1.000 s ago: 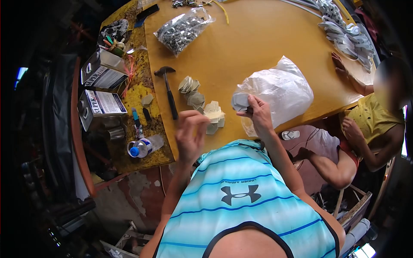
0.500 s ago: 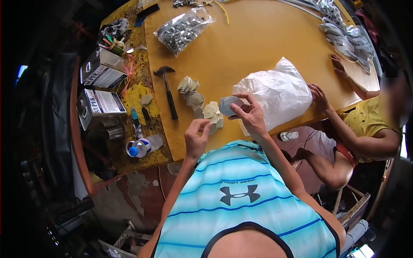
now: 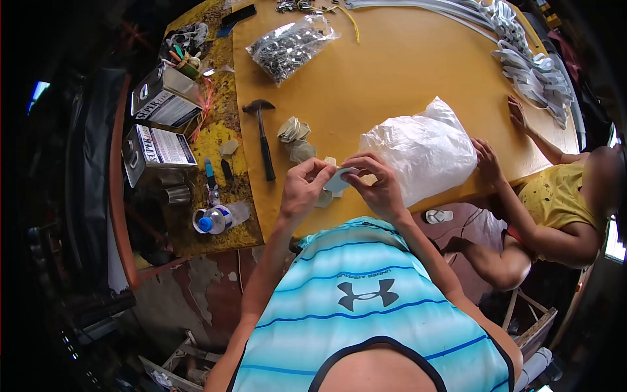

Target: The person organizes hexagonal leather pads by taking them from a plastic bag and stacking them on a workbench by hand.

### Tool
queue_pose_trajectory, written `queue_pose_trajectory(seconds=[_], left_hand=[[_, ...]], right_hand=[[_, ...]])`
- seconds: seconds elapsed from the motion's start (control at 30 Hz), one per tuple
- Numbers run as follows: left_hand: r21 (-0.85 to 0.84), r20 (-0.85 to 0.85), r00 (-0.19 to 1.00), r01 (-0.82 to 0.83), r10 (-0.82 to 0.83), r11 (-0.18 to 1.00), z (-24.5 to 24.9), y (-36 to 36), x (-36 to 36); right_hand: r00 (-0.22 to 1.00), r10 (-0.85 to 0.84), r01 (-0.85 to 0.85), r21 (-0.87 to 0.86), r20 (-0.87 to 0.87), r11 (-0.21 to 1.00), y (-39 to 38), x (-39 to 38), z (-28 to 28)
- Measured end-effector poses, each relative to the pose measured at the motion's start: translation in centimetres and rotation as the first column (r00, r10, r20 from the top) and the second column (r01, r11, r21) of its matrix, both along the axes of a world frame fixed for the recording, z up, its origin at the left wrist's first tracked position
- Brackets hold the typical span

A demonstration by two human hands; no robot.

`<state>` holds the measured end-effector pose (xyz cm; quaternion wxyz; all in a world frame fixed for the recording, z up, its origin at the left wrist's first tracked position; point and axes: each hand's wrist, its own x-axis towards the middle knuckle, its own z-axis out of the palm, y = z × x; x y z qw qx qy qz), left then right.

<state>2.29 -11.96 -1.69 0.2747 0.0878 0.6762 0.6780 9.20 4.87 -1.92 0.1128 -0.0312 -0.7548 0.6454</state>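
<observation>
Between my two hands is a small stack of pale grey-blue pieces [image 3: 339, 179], held over the table's near edge. My left hand [image 3: 305, 187] pinches the stack's left side with thumb and fingertips. On its right side, my right hand [image 3: 377, 185] closes thumb and fingers round it. Piles of greenish-beige cut pieces [image 3: 302, 151] lie just beyond my left hand, and more pieces are partly hidden under both hands. Right of my right hand rests a white plastic bag [image 3: 421, 153].
A hammer [image 3: 264, 140] lies left of the piles. Further left stand metal cans [image 3: 161, 145] and a water bottle [image 3: 222, 219]. A clear bag of metal parts [image 3: 292, 49] lies at the back. At the right, a person in yellow [image 3: 565, 202] rests both hands on the table.
My left hand has moved right and now grips the stack, which was in my right hand alone. My right hand has turned inward. The view has shifted slightly.
</observation>
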Motion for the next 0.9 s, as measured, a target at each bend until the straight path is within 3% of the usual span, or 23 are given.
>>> queue_pose_trajectory(seconds=[0.13, 0.27, 0.47, 0.53, 0.57, 0.63, 0.77, 0.83, 0.87, 0.9], left_hand=[[-0.003, 0.024, 0.996, -0.08, 0.081, 0.997, -0.3, -0.1, 0.5], [0.025, 0.06, 0.994, -0.097, 0.096, 0.995, -0.6, -0.4, 0.7], [0.069, 0.189, 0.974, -0.143, 0.128, 0.987, -3.6, -1.1, -0.1], [0.056, 0.094, 0.93, -0.362, 0.356, 0.931, -5.2, -1.7, -1.2], [0.056, 0.094, 0.928, -0.365, 0.359, 0.929, -5.4, -2.5, -1.7], [-0.085, -0.125, 0.86, -0.506, 0.495, 0.858, -5.3, -4.3, -2.8], [-0.07, -0.142, 0.838, -0.539, 0.527, 0.839, -3.6, -6.4, -2.7], [-0.073, -0.159, 0.857, -0.505, 0.49, 0.86, -3.5, -6.8, -2.5], [-0.072, -0.16, 0.857, -0.505, 0.49, 0.86, -3.7, -6.7, -2.3], [-0.081, -0.145, 0.865, -0.495, 0.481, 0.865, -3.9, -6.5, -2.1]], right_hand=[[0.995, -0.094, 0.096, 0.215, -0.018, 0.972, -0.3, 0.1, 0.3], [0.99, -0.084, 0.109, 0.24, -0.11, 0.965, -0.4, 0.4, -0.4], [0.969, 0.086, 0.008, 0.377, -0.23, 0.926, -0.2, 0.7, -0.6], [0.975, 0.114, -0.041, 0.345, -0.193, 0.938, -0.3, 1.0, 0.1], [0.974, 0.117, -0.045, 0.345, -0.193, 0.937, -0.4, 1.0, 0.0], [0.985, 0.021, 0.021, 0.245, -0.168, 0.969, -0.6, 0.8, -0.4], [0.961, 0.026, 0.085, 0.384, -0.274, 0.92, -1.1, -0.7, -3.1], [0.977, 0.15, -0.057, 0.493, -0.152, 0.868, -1.5, -1.1, -6.2], [0.976, 0.217, -0.184, 0.571, 0.01, 0.8, -1.6, -1.0, -8.0], [0.976, 0.217, -0.182, 0.573, 0.006, 0.799, -1.6, -0.7, -8.4]])
